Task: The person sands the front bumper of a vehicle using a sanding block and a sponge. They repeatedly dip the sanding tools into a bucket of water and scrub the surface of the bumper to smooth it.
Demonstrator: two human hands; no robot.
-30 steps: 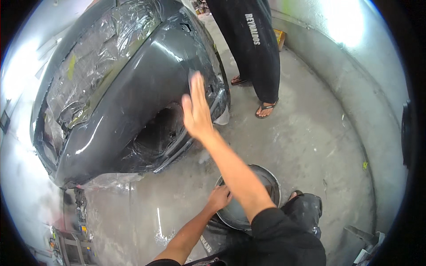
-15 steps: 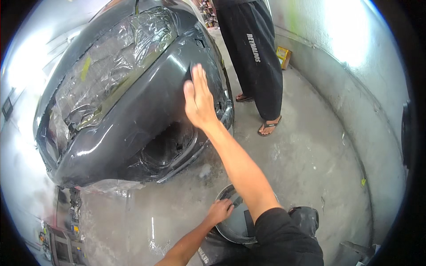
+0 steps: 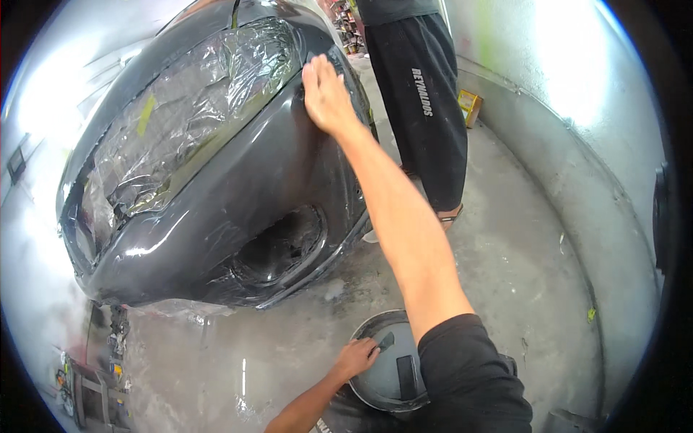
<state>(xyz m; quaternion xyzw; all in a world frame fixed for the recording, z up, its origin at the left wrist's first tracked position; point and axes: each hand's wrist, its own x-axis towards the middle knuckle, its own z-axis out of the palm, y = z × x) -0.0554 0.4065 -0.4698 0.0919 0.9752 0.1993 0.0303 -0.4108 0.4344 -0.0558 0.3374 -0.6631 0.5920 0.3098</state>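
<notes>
My right hand (image 3: 330,97) lies flat on the upper part of a glossy dark grey car body (image 3: 238,187), fingers stretched out and holding nothing. Crinkled clear plastic (image 3: 195,108) covers a large opening in the body to the left of that hand. Lower down, my left hand (image 3: 355,359) is closed at the left rim of a round bucket (image 3: 375,406). A small dark flat piece (image 3: 388,341) shows at its fingertips, apparently held there. Inside the bucket, a dark rectangular block (image 3: 407,377) lies in greyish liquid.
A person in black trousers (image 3: 426,123) stands close beside the car's right side. Behind that person, a yellow box (image 3: 469,107) sits by the curved-looking pale wall (image 3: 563,144). A dark rounded opening (image 3: 281,245) lies low in the car body. A grey frame (image 3: 101,393) stands at lower left.
My right hand has slid upward along the car body toward the plastic's edge. My left hand stays at the bucket. The view has shifted slightly, and the bucket shows more fully.
</notes>
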